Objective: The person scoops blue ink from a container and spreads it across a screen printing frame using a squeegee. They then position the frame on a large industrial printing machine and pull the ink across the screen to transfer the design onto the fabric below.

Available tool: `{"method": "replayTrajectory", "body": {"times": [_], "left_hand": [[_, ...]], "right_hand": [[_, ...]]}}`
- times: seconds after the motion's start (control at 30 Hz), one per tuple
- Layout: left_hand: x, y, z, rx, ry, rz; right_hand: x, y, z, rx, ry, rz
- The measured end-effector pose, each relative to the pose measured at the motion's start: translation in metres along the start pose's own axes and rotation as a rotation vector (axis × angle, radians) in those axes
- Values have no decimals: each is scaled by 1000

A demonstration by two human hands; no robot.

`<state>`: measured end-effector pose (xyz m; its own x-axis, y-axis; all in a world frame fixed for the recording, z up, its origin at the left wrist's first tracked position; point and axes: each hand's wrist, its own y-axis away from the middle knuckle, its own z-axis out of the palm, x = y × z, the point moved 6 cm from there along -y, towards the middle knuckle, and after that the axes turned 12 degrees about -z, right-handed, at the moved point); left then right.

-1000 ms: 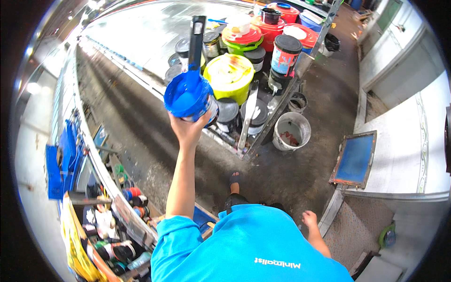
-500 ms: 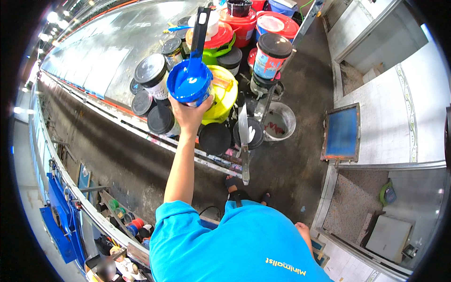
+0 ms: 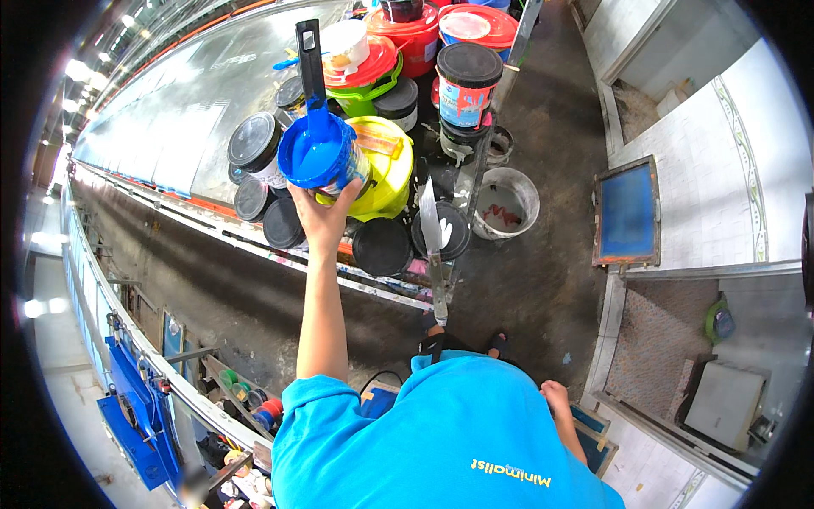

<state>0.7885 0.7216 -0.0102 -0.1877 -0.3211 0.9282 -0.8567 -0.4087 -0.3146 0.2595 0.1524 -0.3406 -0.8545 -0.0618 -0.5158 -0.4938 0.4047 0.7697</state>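
My left hand [image 3: 325,222] is closed around a small tub of blue paint [image 3: 315,170], holding it up from below and behind. Wet blue paint coats its rim and inside. A black-handled paint spatula [image 3: 311,72] stands upright in it, its lower part covered in blue. The held tub is in front of a yellow tub [image 3: 392,174] and several black-lidded paint tubs [image 3: 381,247]. My right hand [image 3: 555,397] hangs low at my right side, its fingers mostly hidden. A long metal scraper [image 3: 432,227] lies among the lids with its handle past the table's near edge.
The long table [image 3: 182,127] runs away to the left. At its right end stand red-lidded buckets [image 3: 480,25] and a stacked paint tub [image 3: 467,85]. A grey-white bucket [image 3: 506,204] sits on the floor. A framed blue screen [image 3: 626,212] leans against the wall.
My view has shifted slightly, so the table's things sit a little farther left in it. The blue paint tub stays in my left hand, also slightly farther left. My right hand still hangs low.
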Motion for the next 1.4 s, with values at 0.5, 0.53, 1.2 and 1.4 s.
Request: {"method": "replayTrajectory", "body": {"times": [0.5,0.53,1.2,1.4], "left_hand": [[-17,-16,14,-28,87,-116],[-17,-15,16,-61,83,-67],[-12,313,-146,1056,-1281,-459],[-98,613,7,-1177,-1804,-973]], "right_hand": [[-54,-52,15,47,-136,-127],[-47,-53,15,55,-117,-122],[-22,-269,-241,258,-41,-248],[-54,-350,-344,214,-247,-54]]}}
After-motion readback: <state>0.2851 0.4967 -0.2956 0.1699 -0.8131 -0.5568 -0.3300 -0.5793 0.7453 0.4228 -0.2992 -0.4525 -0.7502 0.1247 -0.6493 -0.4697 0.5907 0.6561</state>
